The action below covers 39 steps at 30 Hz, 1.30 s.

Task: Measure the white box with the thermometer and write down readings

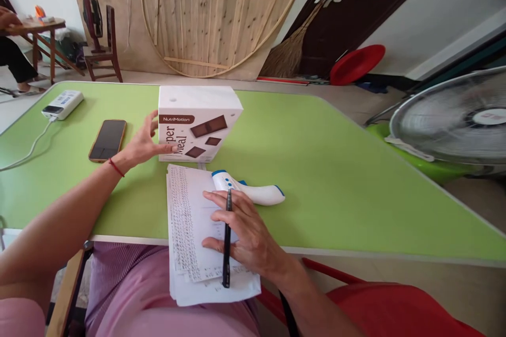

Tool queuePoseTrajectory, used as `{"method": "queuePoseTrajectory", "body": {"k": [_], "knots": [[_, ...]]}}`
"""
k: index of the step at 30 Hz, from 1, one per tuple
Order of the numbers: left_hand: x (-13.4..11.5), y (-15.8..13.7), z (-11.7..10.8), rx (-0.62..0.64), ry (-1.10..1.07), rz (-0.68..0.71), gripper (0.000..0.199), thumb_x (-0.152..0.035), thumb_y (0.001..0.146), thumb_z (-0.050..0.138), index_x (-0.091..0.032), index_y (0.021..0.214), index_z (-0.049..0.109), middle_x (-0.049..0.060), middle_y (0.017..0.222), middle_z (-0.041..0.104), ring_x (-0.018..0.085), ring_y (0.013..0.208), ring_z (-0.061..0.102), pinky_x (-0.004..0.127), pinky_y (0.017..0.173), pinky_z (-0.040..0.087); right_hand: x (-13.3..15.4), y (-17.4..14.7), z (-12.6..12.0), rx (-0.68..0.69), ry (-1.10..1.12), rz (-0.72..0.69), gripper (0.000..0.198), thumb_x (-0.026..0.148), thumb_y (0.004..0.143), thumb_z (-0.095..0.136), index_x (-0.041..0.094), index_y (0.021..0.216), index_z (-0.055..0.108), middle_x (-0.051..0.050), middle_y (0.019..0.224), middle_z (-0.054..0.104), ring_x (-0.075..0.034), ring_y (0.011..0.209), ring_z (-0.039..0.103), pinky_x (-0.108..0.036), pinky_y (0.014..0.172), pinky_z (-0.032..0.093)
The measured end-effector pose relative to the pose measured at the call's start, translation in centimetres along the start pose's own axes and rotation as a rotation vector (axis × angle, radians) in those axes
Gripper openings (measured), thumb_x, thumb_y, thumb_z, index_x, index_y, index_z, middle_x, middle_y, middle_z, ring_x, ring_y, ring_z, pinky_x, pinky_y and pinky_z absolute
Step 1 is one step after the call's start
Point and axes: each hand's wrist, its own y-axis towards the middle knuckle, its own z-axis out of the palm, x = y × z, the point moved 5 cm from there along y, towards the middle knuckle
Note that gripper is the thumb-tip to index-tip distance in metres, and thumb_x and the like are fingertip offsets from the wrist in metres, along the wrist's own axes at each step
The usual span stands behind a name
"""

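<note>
A white NutriMotion carton [201, 100] with brown bars printed on its front stands upright on the green table [336, 179]. My left hand [140, 142] grips its left edge, thumb across the front face and fingers at the side. In my right hand [253, 237] is a black pen [226, 258], lying between the fingers. This hand is over a stack of handwritten papers [184, 221] that overhangs the table's near edge. Just beyond the right fingers, a white and blue infrared thermometer [264, 194] lies partly on the papers.
Left of the carton lie a phone [108, 139] and a white power bank [65, 103] with a cable. At the right stands a large fan [454, 121]. A red chair [395, 305] is at the near right. Another person's hand [8, 18] shows at a far table.
</note>
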Motion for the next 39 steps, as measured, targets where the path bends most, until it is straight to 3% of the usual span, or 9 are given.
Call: {"method": "queuePoseTrajectory", "body": {"k": [3, 7, 15, 20, 23, 26, 32, 35, 39], "knots": [[0.9, 0.1, 0.6, -0.05, -0.146, -0.071, 0.088, -0.049, 0.06, 0.089, -0.012, 0.129, 0.049, 0.018, 0.127, 0.066, 0.03, 0.117, 0.064, 0.046, 0.1, 0.052, -0.2, -0.2, 0.3, 0.001, -0.013, 0.018, 0.034, 0.05, 0.09, 0.07, 0.026, 0.107, 0.052, -0.017, 0.13, 0.07, -0.035, 0.119, 0.066, -0.062, 0.104, 0.045], [-1.2, -0.4, -1.8, -0.253, -0.15, -0.069, 0.072, -0.041, 0.059, 0.092, -0.014, 0.116, 0.057, 0.015, 0.12, 0.071, 0.032, 0.111, 0.067, 0.045, 0.091, 0.058, -0.4, -0.1, 0.6, 0.002, -0.005, 0.028, 0.035, 0.052, 0.091, 0.068, 0.025, 0.108, 0.052, -0.018, 0.13, 0.07, -0.034, 0.118, 0.067, -0.061, 0.103, 0.046], [-3.7, -1.8, -2.9, 0.235, -0.428, -0.295, 0.045, -0.039, 0.066, 0.086, -0.015, 0.101, 0.073, 0.014, 0.104, 0.078, 0.032, 0.093, 0.074, 0.04, 0.077, 0.062, 0.1, 0.2, -0.5, -0.159, -0.028, 0.037, 0.023, 0.02, 0.09, 0.065, 0.028, 0.107, 0.051, -0.011, 0.118, 0.076, -0.029, 0.106, 0.072, -0.06, 0.102, 0.049], [-3.7, -2.1, -0.8, 0.46, -0.322, -0.294, 0.043, -0.038, 0.069, 0.085, -0.015, 0.103, 0.073, 0.013, 0.105, 0.077, 0.027, 0.087, 0.073, 0.033, 0.068, 0.061, -2.9, -1.5, -2.7, -0.346, -0.062, 0.272, 0.031, 0.008, 0.084, 0.057, 0.026, 0.108, 0.051, -0.014, 0.117, 0.074, -0.033, 0.115, 0.068, -0.061, 0.102, 0.048], [-3.0, -2.2, 0.3, 0.511, -0.277, -0.323, 0.052, -0.036, 0.068, 0.085, -0.018, 0.114, 0.07, 0.012, 0.111, 0.076, 0.028, 0.095, 0.073, 0.035, 0.072, 0.061, -6.1, -2.0, -2.7, -0.152, -0.103, 0.405, 0.042, 0.014, 0.077, 0.062, 0.022, 0.117, 0.053, -0.021, 0.138, 0.063, -0.038, 0.125, 0.063, -0.061, 0.101, 0.051], [-2.9, -2.3, 0.9, 0.551, -0.259, -0.287, 0.054, -0.032, 0.068, 0.084, -0.018, 0.117, 0.068, 0.012, 0.112, 0.076, 0.027, 0.099, 0.072, 0.037, 0.077, 0.061, -8.3, -2.0, -2.2, 0.075, -0.1, 0.427, 0.045, 0.017, 0.071, 0.065, 0.023, 0.115, 0.058, -0.017, 0.132, 0.069, -0.037, 0.115, 0.069, -0.057, 0.097, 0.055], [-4.6, -2.8, 0.6, 0.535, -0.203, -0.225, 0.045, -0.038, 0.075, 0.08, -0.017, 0.113, 0.07, 0.013, 0.116, 0.075, 0.029, 0.107, 0.07, 0.04, 0.084, 0.06, -9.4, -1.8, -2.5, 0.117, -0.011, 0.53, 0.034, 0.02, 0.068, 0.066, 0.027, 0.102, 0.063, -0.006, 0.109, 0.078, -0.029, 0.091, 0.076, -0.044, 0.076, 0.063], [-5.3, -3.5, 0.7, 0.486, -0.196, -0.21, 0.051, -0.039, 0.077, 0.079, -0.019, 0.122, 0.067, 0.013, 0.121, 0.074, 0.03, 0.111, 0.069, 0.043, 0.089, 0.06, -9.6, -2.1, -4.1, -0.095, 0.037, 0.72, 0.027, 0.034, 0.07, 0.072, 0.027, 0.095, 0.063, -0.004, 0.088, 0.077, -0.027, 0.073, 0.074, -0.039, 0.062, 0.061], [-5.0, -4.8, 1.0, 0.361, -0.166, -0.133, 0.06, -0.043, 0.08, 0.078, -0.018, 0.132, 0.062, 0.014, 0.118, 0.074, 0.031, 0.108, 0.07, 0.043, 0.086, 0.06, -6.4, -1.9, -7.1, -0.683, 0.336, 0.834, 0.04, 0.047, 0.07, 0.081, 0.027, 0.093, 0.056, -0.006, 0.092, 0.074, -0.024, 0.071, 0.071, -0.038, 0.062, 0.06]]}}
